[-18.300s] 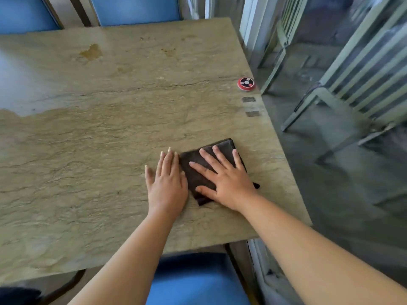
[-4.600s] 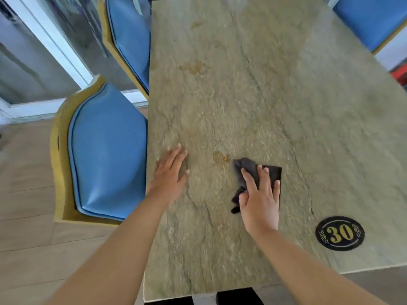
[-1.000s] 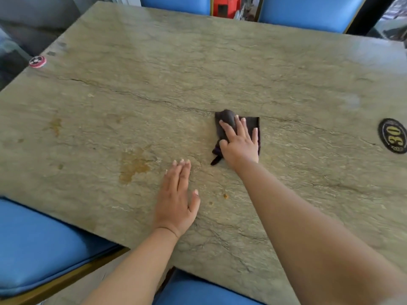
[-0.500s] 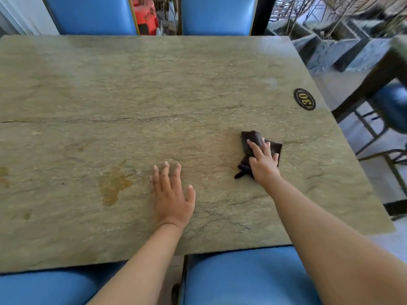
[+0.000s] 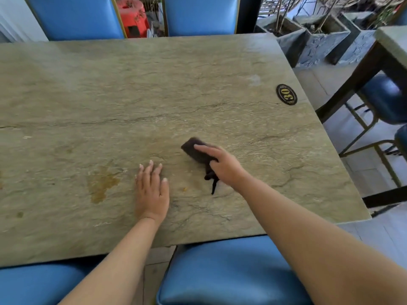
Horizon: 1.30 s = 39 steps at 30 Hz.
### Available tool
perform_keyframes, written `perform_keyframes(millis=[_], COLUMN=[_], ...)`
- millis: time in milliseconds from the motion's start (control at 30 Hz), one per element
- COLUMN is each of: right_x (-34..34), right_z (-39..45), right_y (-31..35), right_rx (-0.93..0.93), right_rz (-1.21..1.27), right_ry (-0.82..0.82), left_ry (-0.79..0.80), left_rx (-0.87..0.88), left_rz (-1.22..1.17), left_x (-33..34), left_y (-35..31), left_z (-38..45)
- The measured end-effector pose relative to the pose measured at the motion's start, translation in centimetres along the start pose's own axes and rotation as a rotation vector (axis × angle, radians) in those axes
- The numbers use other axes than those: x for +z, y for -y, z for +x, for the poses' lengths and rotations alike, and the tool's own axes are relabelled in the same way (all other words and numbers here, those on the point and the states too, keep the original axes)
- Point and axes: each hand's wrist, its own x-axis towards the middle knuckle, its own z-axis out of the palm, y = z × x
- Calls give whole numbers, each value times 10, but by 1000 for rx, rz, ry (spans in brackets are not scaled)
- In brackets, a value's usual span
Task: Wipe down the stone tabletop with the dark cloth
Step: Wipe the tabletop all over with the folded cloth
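The greenish stone tabletop (image 5: 154, 84) fills most of the head view. A dark folded cloth (image 5: 195, 149) lies on it right of centre, and my right hand (image 5: 222, 165) presses down on it, covering its near half; a loose corner trails toward me. My left hand (image 5: 152, 188) rests flat on the stone with fingers apart, a little left of the cloth and holding nothing. A brownish stain (image 5: 101, 183) marks the stone left of my left hand, and a small crumb (image 5: 184, 189) sits between my hands.
A black oval plaque with "30" (image 5: 286, 94) sits near the right edge. Blue chairs stand at the far side (image 5: 77, 16) and at the near edge (image 5: 224, 271). A second table (image 5: 394, 40), a stool (image 5: 383, 100) and stone planters (image 5: 319, 38) are on the right.
My right hand has slid the cloth leftward, closer to my left hand. The left hand stays flat in the same spot.
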Motion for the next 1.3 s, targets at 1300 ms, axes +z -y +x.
perform_keyframes(millis=[1300], right_x=[-144], right_z=[-49], right_y=[-135], right_rx=[292], right_rz=[-253], right_ry=[-380], left_ry=[370], left_rx=[590], left_rz=[329], left_x=[89], left_y=[-197], left_z=[21])
